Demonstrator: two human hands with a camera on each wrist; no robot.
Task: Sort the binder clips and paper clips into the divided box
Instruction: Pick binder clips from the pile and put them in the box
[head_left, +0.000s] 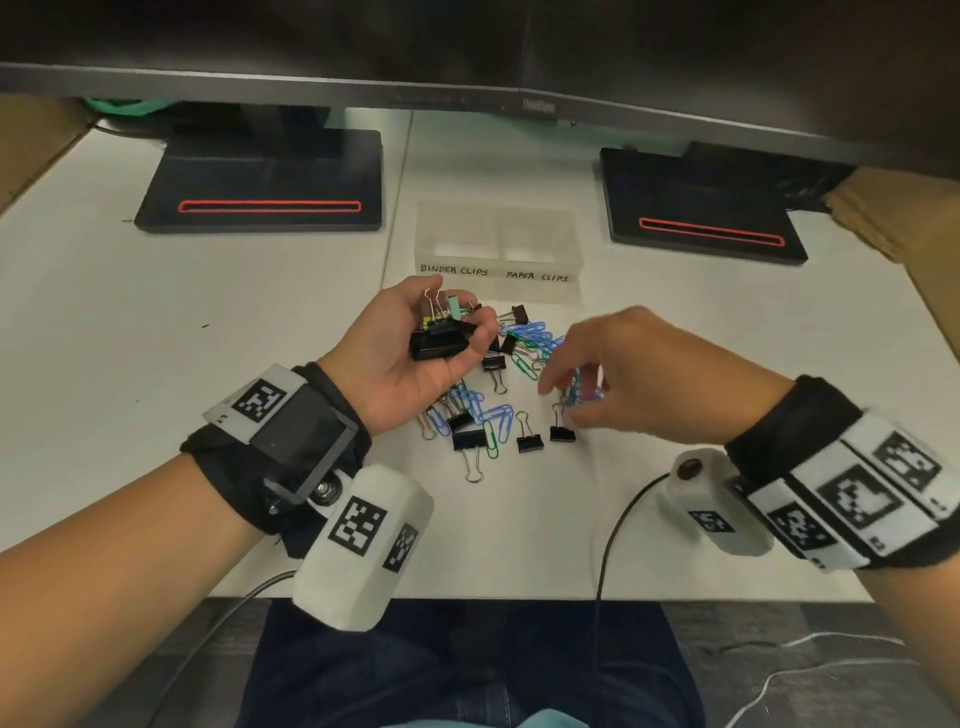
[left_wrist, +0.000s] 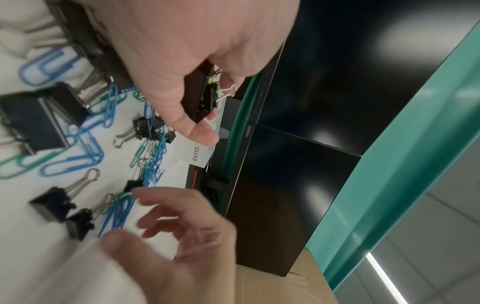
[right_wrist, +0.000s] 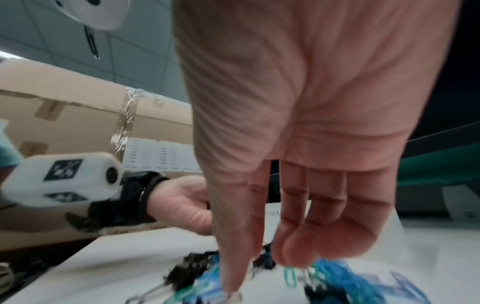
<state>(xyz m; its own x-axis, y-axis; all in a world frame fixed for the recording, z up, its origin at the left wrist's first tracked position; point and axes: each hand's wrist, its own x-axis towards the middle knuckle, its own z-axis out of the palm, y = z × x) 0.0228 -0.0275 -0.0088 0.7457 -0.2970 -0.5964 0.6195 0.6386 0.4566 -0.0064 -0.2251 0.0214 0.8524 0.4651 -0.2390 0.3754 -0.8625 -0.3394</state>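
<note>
A clear divided box (head_left: 540, 293) stands at the back centre, its left half labelled BINDER CLIPS and its right half PAPER CLIPS; I see nothing in either half. In front of it lies a mixed pile (head_left: 485, 415) of black binder clips and blue and green paper clips. My left hand (head_left: 454, 309) is palm up over the pile's left side, fingers curled round several binder clips (head_left: 439, 343), the largest of them black. My right hand (head_left: 561, 402) hovers over the pile's right side and pinches a bunch of blue and green paper clips (head_left: 582, 387) between thumb and fingers, the bunch (left_wrist: 116, 216) also seen from the left wrist.
Two black monitor stands (head_left: 260, 182) (head_left: 701, 208) flank the box, under the monitor's lower edge (head_left: 467, 98). Cardboard boxes (head_left: 893, 218) border the white table on both sides. A black cable (head_left: 613, 530) runs off the table's front edge.
</note>
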